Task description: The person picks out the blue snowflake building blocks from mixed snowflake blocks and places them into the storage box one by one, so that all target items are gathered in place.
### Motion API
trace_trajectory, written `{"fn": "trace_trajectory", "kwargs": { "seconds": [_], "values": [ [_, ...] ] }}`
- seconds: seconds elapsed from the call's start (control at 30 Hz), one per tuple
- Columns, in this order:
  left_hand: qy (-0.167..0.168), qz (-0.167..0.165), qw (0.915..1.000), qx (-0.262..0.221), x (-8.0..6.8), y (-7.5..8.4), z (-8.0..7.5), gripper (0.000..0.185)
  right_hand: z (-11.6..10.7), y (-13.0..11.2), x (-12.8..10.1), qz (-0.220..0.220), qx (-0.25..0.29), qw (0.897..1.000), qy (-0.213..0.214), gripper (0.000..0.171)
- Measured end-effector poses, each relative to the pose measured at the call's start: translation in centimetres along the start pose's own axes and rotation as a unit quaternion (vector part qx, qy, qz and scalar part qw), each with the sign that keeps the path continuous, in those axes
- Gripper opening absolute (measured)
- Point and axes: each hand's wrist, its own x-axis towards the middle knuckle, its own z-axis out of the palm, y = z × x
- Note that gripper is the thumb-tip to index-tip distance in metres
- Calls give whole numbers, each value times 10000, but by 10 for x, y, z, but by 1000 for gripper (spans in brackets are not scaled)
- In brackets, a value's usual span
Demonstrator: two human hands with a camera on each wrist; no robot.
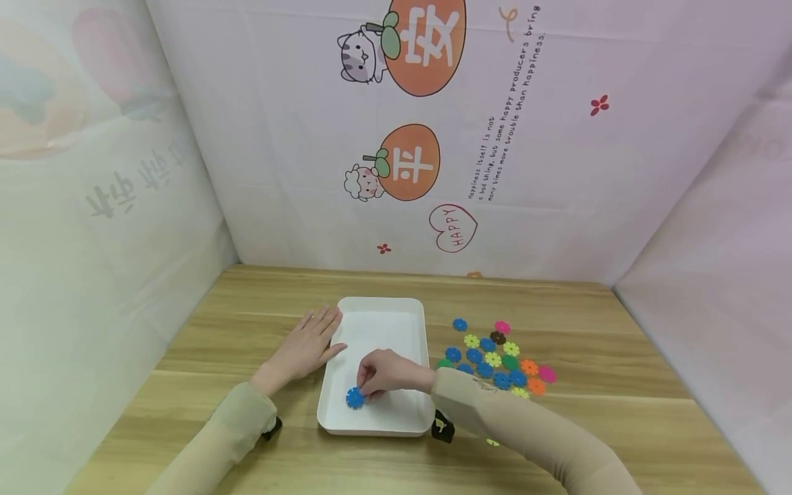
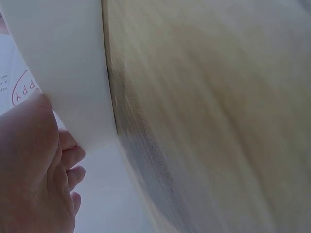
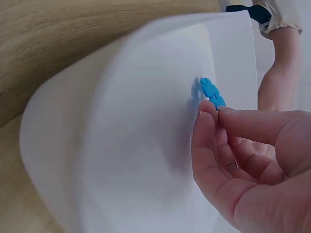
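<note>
Behind the right sleeve (image 1: 532,430), some coloured discs (image 1: 493,359) on the table (image 1: 625,350) are partly hidden. Pinched in the right hand (image 1: 392,372), a flat blue disc (image 1: 355,398), notched round its edge, is within the white tray (image 1: 380,330); whether it touches the bottom is unclear. The left hand (image 1: 306,348) lies, fingers straight, at the tray's left rim. "HAPPY" reads inside a red heart (image 1: 454,227) on the backdrop (image 1: 291,172).

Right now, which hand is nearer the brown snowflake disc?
Right. The right hand pinches a blue snowflake disc in the white tray, left of the brown snowflake disc; the left hand is farther left, at its rim.
</note>
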Motion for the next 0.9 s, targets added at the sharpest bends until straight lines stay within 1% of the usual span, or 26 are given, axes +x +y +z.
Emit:
{"fn": "trace_trajectory", "kwargs": {
  "seconds": [0.2, 0.4, 0.57, 0.9],
  "values": [
    [19, 9, 10000, -24, 1, 0, 0, 71, 5, 0, 4, 127, 53, 9999, 9, 8],
    [35, 0, 10000, 35, 1, -1, 1, 72, 8, 0, 5, 230, -8, 9997, 33, 10],
    [57, 2, 9999, 82, 1, -1, 2, 71, 8, 0, 4, 246, -63, 9996, 97, 11],
    [-26, -60, 10000, 70, 0, 1, -1, 71, 4, 0, -2, 195, -164, 9995, 200, 10]
  ]
}}
